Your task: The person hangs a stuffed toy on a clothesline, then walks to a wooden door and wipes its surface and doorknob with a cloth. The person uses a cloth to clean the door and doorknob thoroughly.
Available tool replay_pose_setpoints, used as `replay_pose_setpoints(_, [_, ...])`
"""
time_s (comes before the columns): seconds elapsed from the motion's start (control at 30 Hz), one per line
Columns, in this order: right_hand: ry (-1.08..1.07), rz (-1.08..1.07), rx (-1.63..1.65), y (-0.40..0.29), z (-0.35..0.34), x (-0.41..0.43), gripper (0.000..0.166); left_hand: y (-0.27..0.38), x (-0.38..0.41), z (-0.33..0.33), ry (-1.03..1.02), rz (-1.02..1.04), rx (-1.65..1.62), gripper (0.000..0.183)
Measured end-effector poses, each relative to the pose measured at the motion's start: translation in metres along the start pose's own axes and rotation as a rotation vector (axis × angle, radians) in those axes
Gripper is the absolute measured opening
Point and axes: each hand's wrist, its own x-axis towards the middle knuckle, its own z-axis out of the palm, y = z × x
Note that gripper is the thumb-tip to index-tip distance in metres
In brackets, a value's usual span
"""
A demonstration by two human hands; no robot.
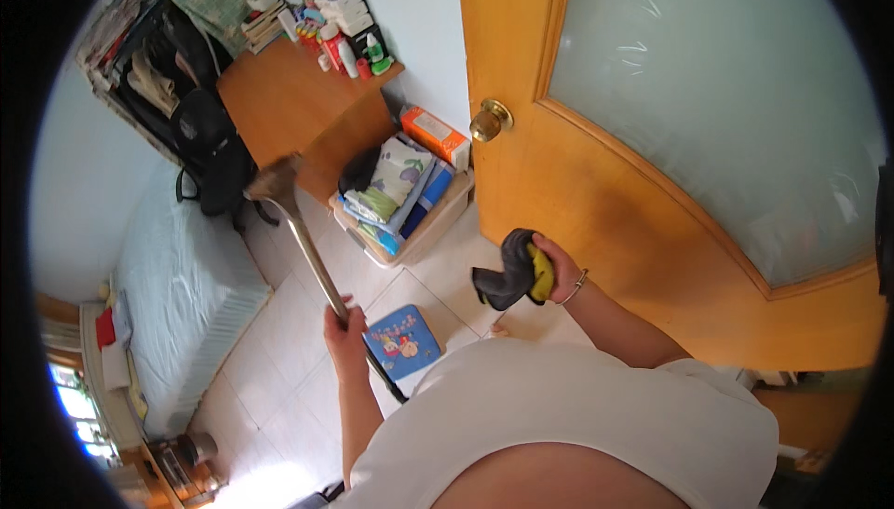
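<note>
My left hand [345,338] grips the metal handle of a broom [311,243], whose brown bristle head points up and away, towards the wooden desk. The lower part of its shaft is dark and runs down beside my white shirt. My right hand [557,268] wears a bracelet and holds a dark grey and yellow cloth [513,271], bunched up, in front of the wooden door. A blue stool top [403,343] with a cartoon print stands on the floor between my hands.
The wooden door [517,181] with frosted glass and a brass knob [491,120] stands at the right. Ahead are a plastic bin [426,247] of folded fabrics, an orange box [434,133] and a desk [286,104] bearing bottles. A covered bed [188,285] lies left, near a black backpack [209,139].
</note>
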Motion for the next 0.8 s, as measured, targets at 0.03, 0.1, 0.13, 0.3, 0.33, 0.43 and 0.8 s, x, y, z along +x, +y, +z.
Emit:
replay_pose_setpoints(0.03, [0.011,-0.037,0.012,-0.004,-0.009,-0.006,0.027,0.007,0.005,0.003,0.027,0.036,-0.030,0.021])
replay_pose_setpoints(0.1, [0.160,-0.162,-0.001,-0.013,-0.003,-0.024,0.026,0.024,0.016,0.004,0.070,0.117,-0.056,0.021])
replay_pose_setpoints(0.13, [0.143,-0.173,-0.035,-0.017,-0.014,-0.028,0.026,0.027,0.022,0.003,0.100,0.150,-0.127,0.021])
replay_pose_setpoints(0.3, [0.359,-0.269,-0.051,-0.034,-0.035,-0.057,0.024,0.051,0.047,-0.005,0.179,0.270,-0.434,0.017])
replay_pose_setpoints(0.33, [0.344,-0.249,-0.087,-0.035,-0.044,-0.061,0.023,0.057,0.055,-0.005,0.167,0.287,-0.481,0.017])
replay_pose_setpoints(0.43, [0.386,-0.239,-0.208,-0.032,-0.050,-0.073,0.023,0.080,0.083,0.003,0.141,0.278,-0.604,0.015])
replay_pose_setpoints(0.8, [0.588,-0.348,-0.447,-0.029,-0.036,-0.004,0.026,0.036,0.300,-0.001,0.001,-0.078,-0.704,0.018])
